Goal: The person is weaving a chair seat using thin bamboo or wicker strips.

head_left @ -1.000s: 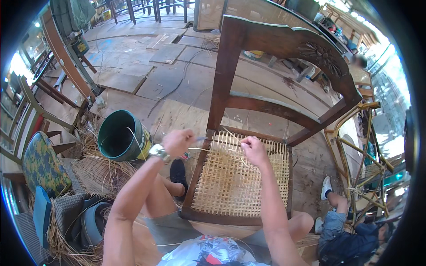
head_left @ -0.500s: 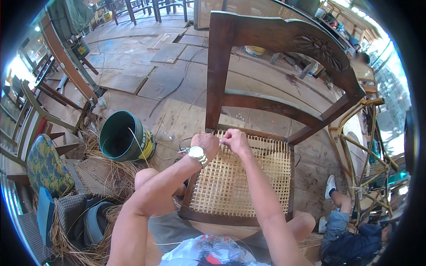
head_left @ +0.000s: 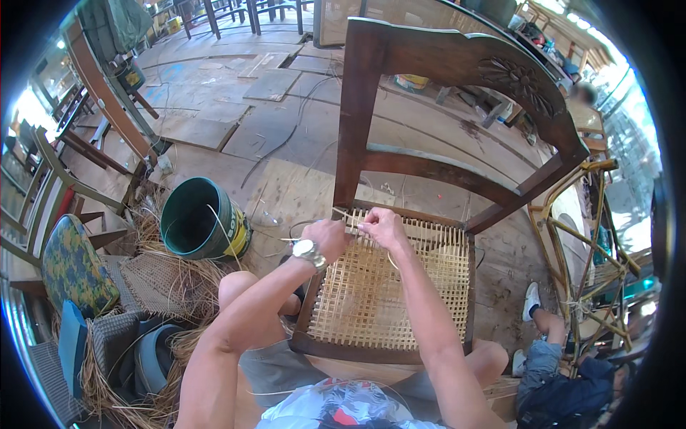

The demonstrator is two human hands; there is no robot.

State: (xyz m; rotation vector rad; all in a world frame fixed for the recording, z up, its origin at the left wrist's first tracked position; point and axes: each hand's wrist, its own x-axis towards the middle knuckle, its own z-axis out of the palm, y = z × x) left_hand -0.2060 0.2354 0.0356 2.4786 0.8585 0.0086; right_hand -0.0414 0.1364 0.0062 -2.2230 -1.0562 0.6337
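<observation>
A dark wooden chair (head_left: 355,114) with a carved backrest stands before me, its seat woven from pale cane (head_left: 386,300) in an open grid. At the seat's back left corner my left hand (head_left: 325,239) is closed, with a watch on its wrist. Thin cane ends poke out beside its fingers, but its grip itself is hidden. My right hand (head_left: 383,229) is just to its right, thumb and fingers pinched on a cane strand at the weave. A loose cane strand (head_left: 392,262) curves out below the right wrist. Both hands are low over the seat.
A green bucket (head_left: 191,220) holding a strand stands to the left. Beyond it lie heaped cane scraps (head_left: 193,286), a camouflage-patterned cushion (head_left: 77,266) and another chair (head_left: 53,193). A rattan frame (head_left: 593,243) and a person's legs (head_left: 549,322) are at the right.
My left hand has shifted slightly down and left, and its wrist has turned. Cane ends now show above it. A loose strand now curves below my right hand.
</observation>
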